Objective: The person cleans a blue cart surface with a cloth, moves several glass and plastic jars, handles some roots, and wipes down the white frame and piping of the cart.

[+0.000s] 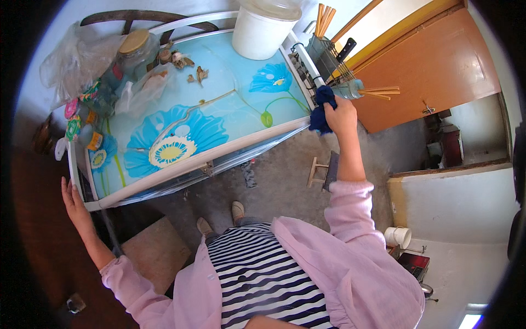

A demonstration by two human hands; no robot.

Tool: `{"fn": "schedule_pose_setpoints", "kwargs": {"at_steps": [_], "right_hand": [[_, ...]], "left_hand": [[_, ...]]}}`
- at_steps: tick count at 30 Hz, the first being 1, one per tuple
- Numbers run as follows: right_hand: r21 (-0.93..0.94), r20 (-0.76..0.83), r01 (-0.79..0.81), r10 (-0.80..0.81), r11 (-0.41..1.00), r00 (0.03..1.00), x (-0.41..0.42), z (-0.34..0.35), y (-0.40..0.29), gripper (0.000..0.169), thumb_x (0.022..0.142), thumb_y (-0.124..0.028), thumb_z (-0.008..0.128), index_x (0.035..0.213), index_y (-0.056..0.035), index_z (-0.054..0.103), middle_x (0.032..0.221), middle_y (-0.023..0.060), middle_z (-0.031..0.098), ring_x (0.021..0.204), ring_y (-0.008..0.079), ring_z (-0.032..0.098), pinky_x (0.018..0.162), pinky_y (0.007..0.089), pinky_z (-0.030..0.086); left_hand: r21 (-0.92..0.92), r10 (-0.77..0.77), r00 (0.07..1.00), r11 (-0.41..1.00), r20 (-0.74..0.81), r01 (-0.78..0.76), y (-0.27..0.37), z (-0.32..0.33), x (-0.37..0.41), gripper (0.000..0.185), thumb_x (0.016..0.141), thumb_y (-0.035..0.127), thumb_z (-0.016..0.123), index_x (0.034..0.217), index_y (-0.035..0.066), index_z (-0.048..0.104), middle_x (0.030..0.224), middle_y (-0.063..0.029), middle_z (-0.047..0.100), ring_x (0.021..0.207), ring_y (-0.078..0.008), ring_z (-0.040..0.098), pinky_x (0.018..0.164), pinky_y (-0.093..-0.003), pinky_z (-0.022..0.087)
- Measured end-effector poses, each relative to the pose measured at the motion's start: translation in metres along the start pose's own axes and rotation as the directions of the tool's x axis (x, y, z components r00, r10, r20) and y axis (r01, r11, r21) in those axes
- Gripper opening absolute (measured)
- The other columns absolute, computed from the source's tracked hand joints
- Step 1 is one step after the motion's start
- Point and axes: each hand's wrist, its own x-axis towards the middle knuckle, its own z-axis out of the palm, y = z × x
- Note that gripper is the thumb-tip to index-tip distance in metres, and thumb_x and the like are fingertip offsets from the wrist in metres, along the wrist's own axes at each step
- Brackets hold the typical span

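My right hand (343, 115) is closed on a dark blue cloth (322, 111), pressed to the right front corner of a white-framed cabinet top (246, 137). My left hand (78, 205) lies with fingers extended along the outer left side of the frame, near its front corner, holding nothing. The top bears blue flowers. Dry brown scraps (200, 75), a garlic bulb (179, 60) and a clear plastic bag (152, 90) lie on it. Beside the cloth hang a wire rack (343, 68) with a black-handled knife (346, 50) and a holder with chopsticks (380, 91).
A white bucket (263, 33) stands at the back right of the top. Jars, one a glass jar with a tan lid (135, 49), crowd its left side. A small stool (318, 172) stands on the floor by an orange door (431, 61). A board (158, 251) is below left.
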Motion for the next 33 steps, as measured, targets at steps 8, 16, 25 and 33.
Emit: {"fn": "schedule_pose_setpoints", "kwargs": {"at_steps": [8,16,25,33], "right_hand": [[0.622,-0.131,-0.129,0.264,0.772,0.956,-0.011,-0.027,0.029,0.031,0.095,-0.009,0.069,0.123,0.0032,0.074,0.108,0.0165,0.079,0.099,0.0216,0.073,0.092,0.0355,0.056],[0.298,-0.428,0.102,0.037,0.949,0.903,0.107,-0.003,-0.041,0.032,0.097,-0.025,0.072,0.11,0.0039,0.074,0.097,0.0274,0.075,0.093,0.0453,0.073,0.088,0.0495,0.056],[-0.017,0.062,0.207,-0.206,0.978,0.977,0.101,0.031,-0.027,0.05,0.09,-0.04,0.078,0.109,0.0057,0.072,0.11,0.0313,0.072,0.106,0.0509,0.069,0.097,0.0543,0.055],[-0.252,0.152,0.117,-0.08,0.961,0.985,0.177,0.057,-0.081,0.045,0.095,-0.043,0.076,0.105,0.0006,0.076,0.111,0.0269,0.075,0.107,0.0449,0.072,0.093,0.0514,0.058]], "left_hand": [[0.884,0.635,0.761,0.422,-0.131,-0.2,0.066,0.017,-0.024,0.048,0.106,0.024,0.069,0.15,0.008,0.061,0.147,-0.0204,0.062,0.14,-0.0407,0.054,0.117,-0.0488,0.041],[0.063,0.576,0.76,0.784,0.301,-0.618,0.122,0.194,-0.136,0.026,0.088,0.015,0.081,0.111,0.005,0.076,0.102,-0.0152,0.068,0.098,-0.035,0.065,0.085,-0.0457,0.053],[0.062,0.477,0.722,0.812,0.501,-0.581,0.142,0.233,-0.121,0.027,0.08,0.028,0.089,0.092,0.009,0.074,0.079,-0.0059,0.065,0.075,-0.0279,0.066,0.065,-0.0418,0.051],[0.018,0.469,0.707,0.827,0.53,-0.562,0.135,0.24,-0.113,0.042,0.068,0.037,0.095,0.086,0.01,0.069,0.072,-0.0033,0.063,0.069,-0.0257,0.065,0.06,-0.0404,0.048]]}}
